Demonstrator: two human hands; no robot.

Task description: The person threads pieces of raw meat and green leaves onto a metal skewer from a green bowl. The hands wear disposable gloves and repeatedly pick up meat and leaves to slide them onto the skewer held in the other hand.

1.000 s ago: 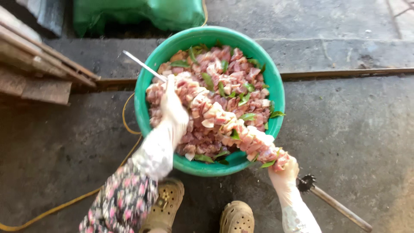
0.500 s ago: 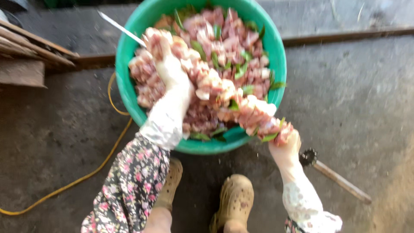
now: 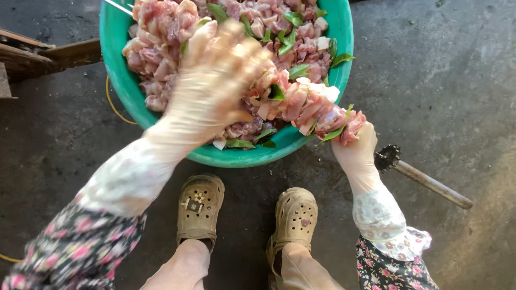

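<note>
A long metal skewer loaded with raw meat chunks and green leaves lies across a green plastic basin full of more raw meat pieces and leaves. My right hand, gloved, grips the skewer's lower end at the basin's near rim. My left hand, gloved and blurred with motion, rests over the meat on the middle of the skewer; its grip cannot be made out.
The basin stands on a dark concrete floor. A metal rod with a toothed wheel end lies to the right. Wooden planks sit at the left. A yellow cord curls beside the basin. My feet wear tan clogs.
The view has closed in on the basin. My left hand has slid down the skewer from near its tip toward the middle. My right hand keeps hold of the lower end.
</note>
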